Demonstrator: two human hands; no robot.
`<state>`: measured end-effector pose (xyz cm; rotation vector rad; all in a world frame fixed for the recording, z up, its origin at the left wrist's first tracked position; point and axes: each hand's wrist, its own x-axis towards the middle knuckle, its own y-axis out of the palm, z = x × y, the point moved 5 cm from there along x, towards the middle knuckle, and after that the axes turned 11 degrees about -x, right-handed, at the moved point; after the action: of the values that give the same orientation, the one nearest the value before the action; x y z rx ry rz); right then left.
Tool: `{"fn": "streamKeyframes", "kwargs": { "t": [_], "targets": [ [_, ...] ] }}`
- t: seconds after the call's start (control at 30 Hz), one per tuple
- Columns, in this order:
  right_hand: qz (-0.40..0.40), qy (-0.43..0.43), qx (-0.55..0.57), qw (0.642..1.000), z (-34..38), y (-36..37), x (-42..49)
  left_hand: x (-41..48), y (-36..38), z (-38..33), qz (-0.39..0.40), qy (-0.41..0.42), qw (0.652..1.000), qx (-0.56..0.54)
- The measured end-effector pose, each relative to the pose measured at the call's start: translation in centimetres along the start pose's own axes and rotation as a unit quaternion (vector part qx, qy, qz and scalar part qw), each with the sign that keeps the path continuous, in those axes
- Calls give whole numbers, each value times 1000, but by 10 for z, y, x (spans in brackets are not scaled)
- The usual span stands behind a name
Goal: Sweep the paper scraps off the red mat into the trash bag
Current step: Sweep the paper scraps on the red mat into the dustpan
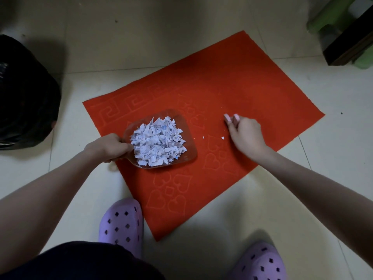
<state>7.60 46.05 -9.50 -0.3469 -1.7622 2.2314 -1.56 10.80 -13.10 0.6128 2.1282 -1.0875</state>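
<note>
My left hand (107,147) grips the handle of a clear scoop (188,130) over the left part of the red mat (252,81). I hold it level so its heap of paper scraps (157,143) stays in. My right hand (245,136), at the middle of the mat, is curled round a small pink tool (232,118); I cannot tell what kind. A few loose bits (222,137) lie on the mat between scoop and right hand, probably the next to sweep. The black trash bag (24,93) waits on the floor, well apart to the mat's left.
</note>
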Motion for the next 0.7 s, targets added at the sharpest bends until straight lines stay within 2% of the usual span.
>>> {"fn": "streamKeyframes", "kwargs": {
  "t": [0.1,0.17,0.27,0.4,0.53,0.7],
  "targets": [
    [26,-28,31,999,26,7,-6,0,-1,0,-4,3,1000,5],
    [43,-16,91,995,33,7,-8,-1,-4,0,-2,3,1000,13],
    [-4,0,174,985,26,-4,-3,-5,-10,-1,0,5,999,37],
    [-43,9,121,992,4,-18,2,-8,-15,-3,-5,7,999,52],
    [-19,41,65,997,-5,-2,4,-7,-14,-3,-13,4,999,53],
    [30,-34,115,992,44,13,-14,-4,-10,-4,-5,6,999,45]
  ]
}}
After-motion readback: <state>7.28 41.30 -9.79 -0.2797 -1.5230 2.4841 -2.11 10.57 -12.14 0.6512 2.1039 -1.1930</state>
